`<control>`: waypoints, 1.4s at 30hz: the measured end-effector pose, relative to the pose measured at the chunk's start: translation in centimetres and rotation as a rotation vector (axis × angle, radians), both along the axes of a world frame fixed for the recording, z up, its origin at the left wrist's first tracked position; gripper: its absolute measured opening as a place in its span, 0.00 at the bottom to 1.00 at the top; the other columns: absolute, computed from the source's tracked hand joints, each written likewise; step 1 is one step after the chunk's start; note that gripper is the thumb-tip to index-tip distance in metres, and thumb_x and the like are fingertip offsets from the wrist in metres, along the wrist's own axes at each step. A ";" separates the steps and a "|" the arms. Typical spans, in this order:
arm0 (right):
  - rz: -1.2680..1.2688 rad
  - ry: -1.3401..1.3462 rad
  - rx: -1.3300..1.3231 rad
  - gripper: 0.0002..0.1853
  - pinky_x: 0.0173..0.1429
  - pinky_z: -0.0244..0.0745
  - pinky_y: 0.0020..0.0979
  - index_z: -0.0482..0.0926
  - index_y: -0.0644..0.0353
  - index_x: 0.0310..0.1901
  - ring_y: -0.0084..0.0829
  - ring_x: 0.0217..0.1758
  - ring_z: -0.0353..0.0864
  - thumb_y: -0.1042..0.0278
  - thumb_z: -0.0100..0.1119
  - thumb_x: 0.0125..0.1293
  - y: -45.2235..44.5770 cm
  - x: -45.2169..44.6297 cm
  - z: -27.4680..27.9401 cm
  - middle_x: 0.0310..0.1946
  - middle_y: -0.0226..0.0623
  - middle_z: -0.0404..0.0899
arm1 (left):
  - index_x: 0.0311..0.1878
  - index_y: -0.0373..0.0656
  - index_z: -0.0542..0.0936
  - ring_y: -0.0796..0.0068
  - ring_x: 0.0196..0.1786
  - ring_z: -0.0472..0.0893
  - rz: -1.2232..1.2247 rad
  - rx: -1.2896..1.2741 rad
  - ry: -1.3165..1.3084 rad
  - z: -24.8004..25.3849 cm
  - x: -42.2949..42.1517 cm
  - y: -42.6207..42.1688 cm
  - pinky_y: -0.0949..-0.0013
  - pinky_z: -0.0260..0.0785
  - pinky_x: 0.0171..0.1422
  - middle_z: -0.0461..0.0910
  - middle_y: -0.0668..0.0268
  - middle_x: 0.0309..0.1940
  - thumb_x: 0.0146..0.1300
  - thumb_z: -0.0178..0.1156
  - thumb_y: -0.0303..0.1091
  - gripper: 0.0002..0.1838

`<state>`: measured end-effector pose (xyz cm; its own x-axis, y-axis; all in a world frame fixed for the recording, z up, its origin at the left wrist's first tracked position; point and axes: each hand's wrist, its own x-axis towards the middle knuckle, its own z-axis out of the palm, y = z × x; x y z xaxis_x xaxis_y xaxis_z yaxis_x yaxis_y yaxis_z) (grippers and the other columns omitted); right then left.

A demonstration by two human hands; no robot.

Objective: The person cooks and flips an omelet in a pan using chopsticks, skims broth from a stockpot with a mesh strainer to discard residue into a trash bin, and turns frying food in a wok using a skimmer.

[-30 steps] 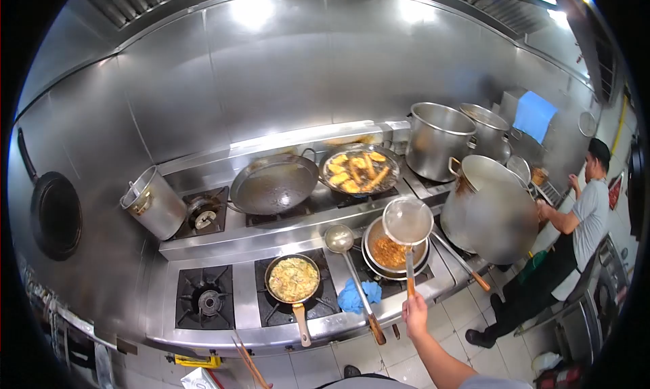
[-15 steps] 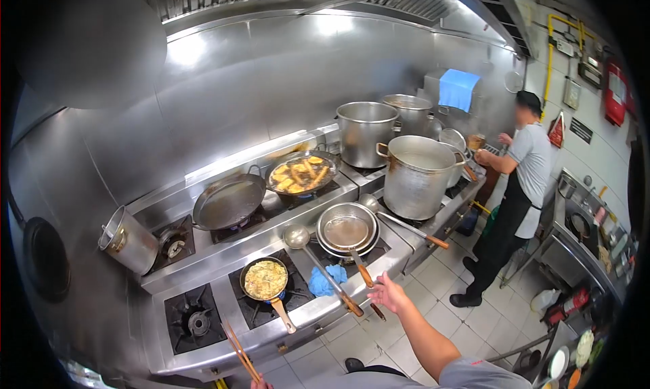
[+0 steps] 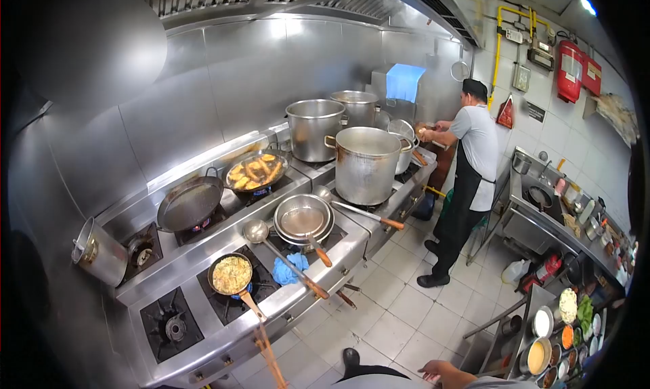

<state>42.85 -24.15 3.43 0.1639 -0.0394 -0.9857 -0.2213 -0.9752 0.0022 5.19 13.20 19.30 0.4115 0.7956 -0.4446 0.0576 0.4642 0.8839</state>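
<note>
- The grip: the right hand (image 3: 440, 371) is loose at the bottom edge of the frame, right of centre, its fingers slack and spread a little, over the floor tiles (image 3: 386, 299).
- The left hand lies outside the frame, so I cannot tell its grip; 2 wooden chopsticks (image 3: 269, 355) rise from the bottom edge, left of centre, tips just beside the end of the pan's handle (image 3: 252, 306).
- The frying pan (image 3: 210, 274) sits on a burner left of centre, in the lower half of the frame, with a yellow egg mix (image 3: 231, 274) spread across it and a blue flame beneath.
- To its upper right, a ladle (image 3: 256, 231) lies slantwise, its long handle passing beside a crumpled blue cloth (image 3: 290, 268).
- Near the centre, a strainer (image 3: 302, 221) rests in the nested bowls (image 3: 330, 220), its wooden handle pointing to the lower right.
- On the back row, left of centre, stand 2 woks: a dark wok (image 3: 189, 206), and beside it a wok of golden pieces (image 3: 254, 171) in oil.
- A big pot (image 3: 365, 172) stands just right of centre.
- In the upper right, a co-worker (image 3: 474, 152) in a black apron faces the far end of the stove.
</note>
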 end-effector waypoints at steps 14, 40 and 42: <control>-0.102 -0.333 0.560 0.25 0.32 0.78 0.29 0.72 0.59 0.59 0.28 0.35 0.83 0.52 0.56 0.66 4.4 5.8 3.6 0.41 0.36 0.82 | 0.60 0.40 0.70 0.83 0.18 0.66 -0.646 -0.041 -0.071 -3.4 16.5 -1.6 0.78 0.58 0.20 0.70 0.71 0.21 0.69 0.48 0.35 0.18; -1.177 -0.721 0.301 0.18 0.22 0.74 0.34 0.80 0.58 0.39 0.29 0.22 0.79 0.50 0.55 0.63 -17.2 -4.6 1.4 0.27 0.37 0.80 | 0.53 0.40 0.75 0.73 0.35 0.73 -2.083 0.528 0.264 -19.8 48.4 -16.3 0.66 0.67 0.35 0.74 0.63 0.37 0.68 0.52 0.46 0.20; -1.182 -0.679 0.126 0.21 0.22 0.73 0.36 0.81 0.61 0.30 0.31 0.19 0.78 0.48 0.53 0.63 -17.3 -11.0 -0.1 0.21 0.39 0.80 | 0.54 0.41 0.75 0.70 0.37 0.74 -2.212 0.712 0.255 -21.8 49.3 -16.6 0.64 0.68 0.37 0.74 0.62 0.39 0.68 0.52 0.48 0.21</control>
<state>31.80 -41.42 3.37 0.5435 -0.4086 -0.7333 -0.8365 -0.1913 -0.5134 54.52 -3.39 -2.54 0.5484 -0.6179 -0.5635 -0.0506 -0.6971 0.7151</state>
